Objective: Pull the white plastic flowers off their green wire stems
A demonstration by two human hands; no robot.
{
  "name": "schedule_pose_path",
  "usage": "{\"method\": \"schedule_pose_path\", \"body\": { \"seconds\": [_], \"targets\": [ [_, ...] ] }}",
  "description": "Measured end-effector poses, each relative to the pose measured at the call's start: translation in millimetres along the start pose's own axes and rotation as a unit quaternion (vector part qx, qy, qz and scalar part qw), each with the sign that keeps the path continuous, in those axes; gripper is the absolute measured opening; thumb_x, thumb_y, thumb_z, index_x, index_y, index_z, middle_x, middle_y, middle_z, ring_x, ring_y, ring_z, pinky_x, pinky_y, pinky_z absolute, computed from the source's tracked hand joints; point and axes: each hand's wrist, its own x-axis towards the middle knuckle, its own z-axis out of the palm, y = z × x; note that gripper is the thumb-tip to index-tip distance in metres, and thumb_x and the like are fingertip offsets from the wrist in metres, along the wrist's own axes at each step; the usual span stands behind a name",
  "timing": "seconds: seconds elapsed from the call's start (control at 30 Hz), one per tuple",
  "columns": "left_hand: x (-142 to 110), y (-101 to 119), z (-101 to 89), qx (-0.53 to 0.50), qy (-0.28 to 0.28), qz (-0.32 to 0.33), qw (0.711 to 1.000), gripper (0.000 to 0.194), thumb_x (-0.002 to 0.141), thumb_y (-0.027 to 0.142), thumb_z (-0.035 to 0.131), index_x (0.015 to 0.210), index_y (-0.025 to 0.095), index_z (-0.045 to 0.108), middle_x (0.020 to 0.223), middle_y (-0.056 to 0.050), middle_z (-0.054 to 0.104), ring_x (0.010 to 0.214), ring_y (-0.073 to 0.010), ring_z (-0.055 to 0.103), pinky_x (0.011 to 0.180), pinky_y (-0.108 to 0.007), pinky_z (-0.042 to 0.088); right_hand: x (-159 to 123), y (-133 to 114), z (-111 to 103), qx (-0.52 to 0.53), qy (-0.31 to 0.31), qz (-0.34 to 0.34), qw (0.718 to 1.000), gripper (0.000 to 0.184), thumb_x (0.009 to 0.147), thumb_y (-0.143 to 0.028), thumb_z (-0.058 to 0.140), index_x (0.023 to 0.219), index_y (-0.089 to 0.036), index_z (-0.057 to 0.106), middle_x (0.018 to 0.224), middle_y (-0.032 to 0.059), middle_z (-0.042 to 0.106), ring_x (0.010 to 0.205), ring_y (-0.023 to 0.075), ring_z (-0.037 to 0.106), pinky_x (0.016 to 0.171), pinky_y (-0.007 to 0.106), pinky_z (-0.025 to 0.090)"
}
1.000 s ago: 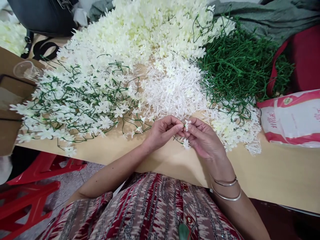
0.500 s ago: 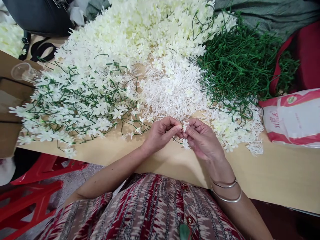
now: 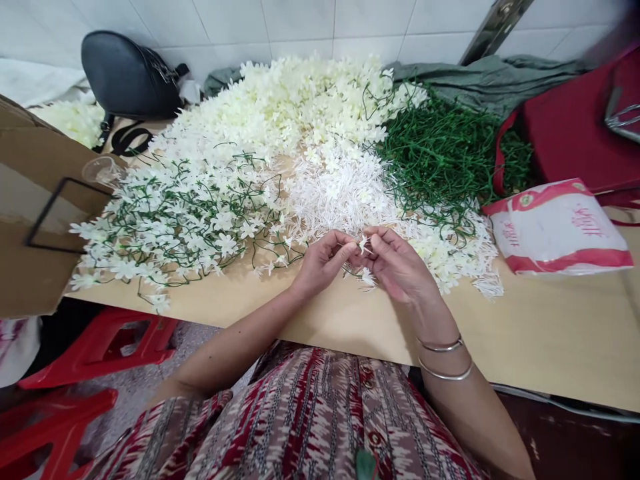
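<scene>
My left hand [image 3: 325, 265] is closed in a pinch on the green stem of an artificial flower, of which only a little shows. At its fingertips is the small white flower head [image 3: 363, 245]. My right hand [image 3: 403, 267] curls in from the other side, its thumb and forefinger at the petals. Below the fingers hangs a second white blossom [image 3: 367, 276], apparently on the same stem. Just beyond both hands lies a heap of thin white stamens [image 3: 340, 190]. Stemmed white flowers [image 3: 185, 223] are piled to the left, and a tangle of bare green stems [image 3: 440, 153] to the right.
Loose cream petals [image 3: 300, 100] form a large mound at the back. A pink and white packet [image 3: 560, 230] and a red bag [image 3: 570, 127] stand right. A cardboard box [image 3: 50, 200] and black bag [image 3: 127, 77] are left. Red stools [image 3: 105, 347] stand below the table [image 3: 550, 340].
The view has tilted up, showing the tiled wall and more of the red bag. My hands stay together; the right fingertips have loosened slightly and the flower's petals show more.
</scene>
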Motion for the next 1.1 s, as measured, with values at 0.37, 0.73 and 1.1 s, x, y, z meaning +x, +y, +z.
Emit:
{"method": "schedule_pose_path", "body": {
  "seconds": [0.37,0.73,1.1],
  "targets": [
    [4,-1,-6.6,-0.036,0.066,0.048,0.996,0.043,0.091,0.059,0.07,0.099,0.017,0.063,0.075,0.002,0.066,0.066,-0.0092,0.065,0.07,-0.024,0.055,5,-8,-19,-0.005,0.029,-0.157,0.987,0.027,0.075,-0.046,0.089,0.087,-0.027,0.073,0.089,-0.001,0.068,0.079,0.0133,0.063,0.082,0.03,0.058],
    [-24,58,-39.1,0.25,0.367,0.236,0.864,0.059,0.103,0.038,0.06,0.156,0.034,0.034,0.171,-0.008,0.025,0.163,-0.0243,0.019,0.128,-0.044,0.034,13,6,-27,-0.067,0.057,-0.236,0.968,0.024,0.074,-0.043,0.091,0.084,-0.027,0.075,0.084,0.0001,0.069,0.076,0.0153,0.063,0.078,0.034,0.056],
    [-61,4,-21.4,0.459,0.084,0.261,0.845,0.038,0.106,0.018,0.045,0.143,0.025,0.046,0.153,-0.014,0.052,0.151,-0.0241,0.046,0.122,-0.051,0.046,17,9,-29,-0.265,0.161,-0.365,0.878,0.025,0.084,-0.049,0.078,0.084,-0.026,0.068,0.074,-0.0002,0.066,0.069,0.0188,0.063,0.072,0.037,0.053]
  ]
}}
